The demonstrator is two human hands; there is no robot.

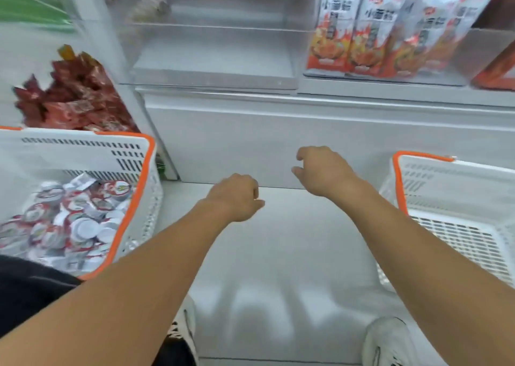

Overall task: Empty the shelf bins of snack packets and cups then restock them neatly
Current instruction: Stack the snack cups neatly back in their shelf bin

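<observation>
Both hands out over the floor with nothing in the grip: left hand (237, 197) loosely curled, right hand (323, 170) slack, probably between loads. Cups (72, 220) heaped in the left basket (133, 187), likely parked there so the clear middle bin (211, 56) stands bare for restocking. Right basket (446, 226) seemingly unfilled, snack packets (376, 31) upright in the neighbouring bin, red packets (75, 95) piled behind the left basket

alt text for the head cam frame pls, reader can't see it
Two bare hands, left hand and right hand, hang loosely curled and hold nothing before an empty clear shelf bin. A left basket holds small foil-lidded cups; the right basket looks empty. Orange-and-white snack packets stand in the neighbouring bin.
</observation>
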